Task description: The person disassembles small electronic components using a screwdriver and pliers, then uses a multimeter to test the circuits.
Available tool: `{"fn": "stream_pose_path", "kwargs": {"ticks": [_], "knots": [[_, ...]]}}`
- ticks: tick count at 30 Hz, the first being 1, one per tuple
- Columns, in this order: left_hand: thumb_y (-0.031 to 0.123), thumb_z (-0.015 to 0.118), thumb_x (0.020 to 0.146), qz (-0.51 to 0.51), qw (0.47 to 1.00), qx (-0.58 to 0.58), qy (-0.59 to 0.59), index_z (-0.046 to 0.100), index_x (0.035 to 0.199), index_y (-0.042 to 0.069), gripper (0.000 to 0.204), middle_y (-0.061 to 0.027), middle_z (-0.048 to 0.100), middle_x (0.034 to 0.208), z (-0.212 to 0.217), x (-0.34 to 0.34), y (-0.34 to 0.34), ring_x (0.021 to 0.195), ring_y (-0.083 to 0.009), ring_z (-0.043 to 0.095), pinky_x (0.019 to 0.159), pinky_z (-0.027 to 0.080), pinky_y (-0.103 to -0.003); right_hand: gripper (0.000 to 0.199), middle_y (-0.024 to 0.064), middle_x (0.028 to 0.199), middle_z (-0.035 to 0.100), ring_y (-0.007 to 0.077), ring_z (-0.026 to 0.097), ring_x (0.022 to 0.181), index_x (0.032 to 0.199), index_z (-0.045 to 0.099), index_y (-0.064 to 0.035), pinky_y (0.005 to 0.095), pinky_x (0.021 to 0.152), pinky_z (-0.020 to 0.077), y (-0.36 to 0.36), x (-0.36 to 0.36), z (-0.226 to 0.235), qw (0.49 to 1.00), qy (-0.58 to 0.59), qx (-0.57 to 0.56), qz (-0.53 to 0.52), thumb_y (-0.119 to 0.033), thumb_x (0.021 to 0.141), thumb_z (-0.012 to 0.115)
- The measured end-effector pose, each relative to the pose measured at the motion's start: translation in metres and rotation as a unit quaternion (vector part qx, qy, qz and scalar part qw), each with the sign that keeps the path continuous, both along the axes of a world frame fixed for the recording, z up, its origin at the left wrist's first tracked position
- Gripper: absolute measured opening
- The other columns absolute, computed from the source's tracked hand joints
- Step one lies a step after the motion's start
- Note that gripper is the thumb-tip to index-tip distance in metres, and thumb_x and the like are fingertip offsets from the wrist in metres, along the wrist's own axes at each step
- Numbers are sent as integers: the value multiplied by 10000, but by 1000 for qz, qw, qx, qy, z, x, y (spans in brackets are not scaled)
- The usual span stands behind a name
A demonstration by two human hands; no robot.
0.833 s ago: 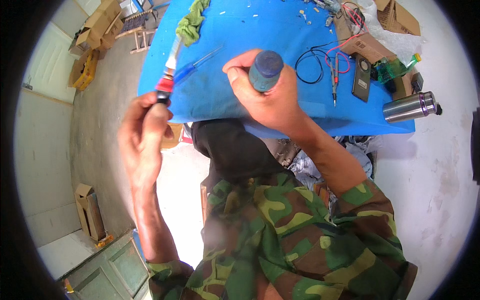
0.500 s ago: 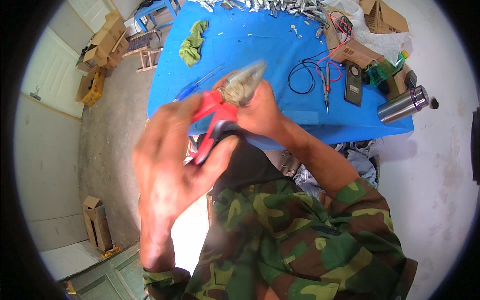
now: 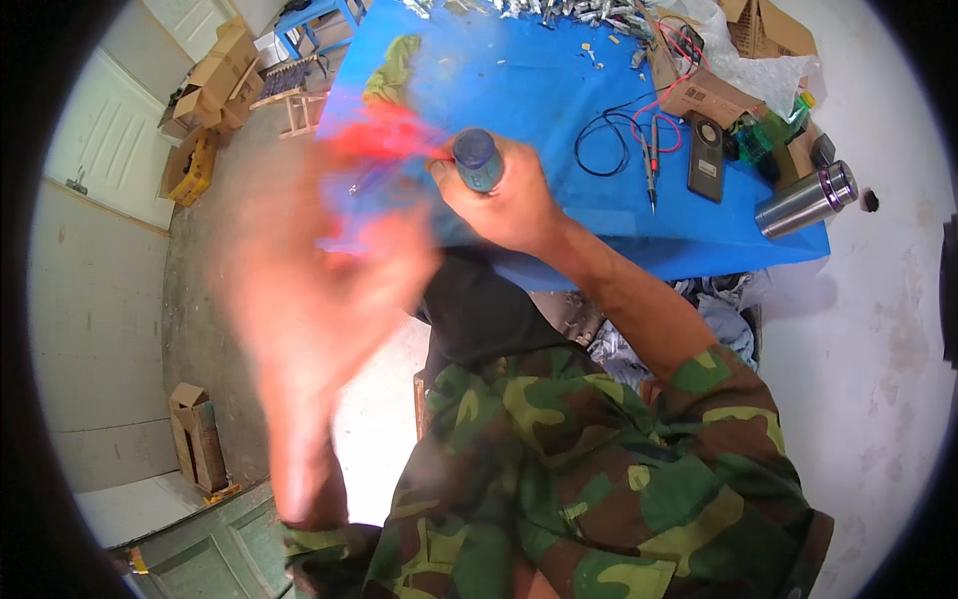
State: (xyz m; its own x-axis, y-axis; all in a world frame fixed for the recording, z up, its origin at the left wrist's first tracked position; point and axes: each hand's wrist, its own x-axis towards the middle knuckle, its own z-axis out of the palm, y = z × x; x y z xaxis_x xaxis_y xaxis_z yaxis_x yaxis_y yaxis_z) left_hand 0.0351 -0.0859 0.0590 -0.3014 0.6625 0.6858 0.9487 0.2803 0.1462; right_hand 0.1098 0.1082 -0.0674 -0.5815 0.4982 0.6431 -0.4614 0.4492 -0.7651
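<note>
My left hand (image 3: 324,265) is smeared by motion at the left edge of the blue-covered table (image 3: 489,100). A red blur at its fingers is the handles of the pliers (image 3: 384,135); their jaws are too blurred to make out. My right hand (image 3: 514,200) is closed around a short dark cylinder (image 3: 478,160). Its round, dark-blue end faces up and its side is teal; the rest is hidden in my fist. Behind my left fingers, a screwdriver's blue handle (image 3: 371,182) shows faintly on the table.
A green cloth (image 3: 394,72) lies at the far left of the table, a heap of metal pieces (image 3: 569,10) at the far edge. To the right are red and black test leads (image 3: 653,165), a dark flat device (image 3: 707,160), a green bottle (image 3: 763,140) and a steel flask (image 3: 806,200).
The pliers, in front of my right hand before, have swung left and away from it with my left hand. The dark cylinder in my right fist now shows.
</note>
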Motion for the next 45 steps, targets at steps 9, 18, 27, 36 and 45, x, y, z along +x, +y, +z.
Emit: {"fn": "stream_pose_path", "kwargs": {"ticks": [9, 18, 27, 36, 45], "knots": [[269, 753, 938, -18, 982, 115, -147, 669, 1319, 4, 471, -54, 711, 1021, 31, -6, 0, 914, -120, 632, 844, 499, -266, 25, 28, 831, 716, 72, 622, 758, 917, 717, -6, 271, 665, 520, 11, 2, 0, 998, -49, -39, -25, -31, 916, 715], [215, 737, 937, 26, 997, 76, -17, 679, 1310, 40, 416, -91, 740, 991, 25, -21, 0, 888, -141, 700, 803, 572, -295, 67, 34, 777, 661, 52, 558, 751, 942, 678, 3, 288, 661, 503, 13, -4, 7, 995, -94, -22, -19, -55, 918, 701], [345, 775, 925, 62, 987, 99, -107, 685, 1293, 6, 508, -55, 685, 975, 62, -13, -11, 886, -127, 621, 814, 498, -264, 92, 19, 781, 647, 65, 566, 763, 938, 663, 0, 306, 666, 502, -8, -29, 17, 997, -44, -46, 39, -78, 932, 712], [226, 792, 909, -42, 914, 59, -399, 699, 1198, -26, 395, -3, 662, 906, -42, -41, 29, 800, -81, 578, 729, 482, -237, 68, -13, 647, 492, 62, 430, 506, 1004, 627, 0, 253, 436, 321, 37, 18, 7, 956, 26, -293, -20, -64, 986, 642], [264, 819, 846, 51, 964, -79, -249, 713, 1187, -20, 456, -150, 729, 985, -191, -74, 40, 797, -215, 684, 762, 552, -350, 133, 4, 659, 491, 100, 454, 487, 987, 613, -18, 265, 421, 353, 77, 49, 10, 889, 161, -427, -30, -100, 939, 706]]}}
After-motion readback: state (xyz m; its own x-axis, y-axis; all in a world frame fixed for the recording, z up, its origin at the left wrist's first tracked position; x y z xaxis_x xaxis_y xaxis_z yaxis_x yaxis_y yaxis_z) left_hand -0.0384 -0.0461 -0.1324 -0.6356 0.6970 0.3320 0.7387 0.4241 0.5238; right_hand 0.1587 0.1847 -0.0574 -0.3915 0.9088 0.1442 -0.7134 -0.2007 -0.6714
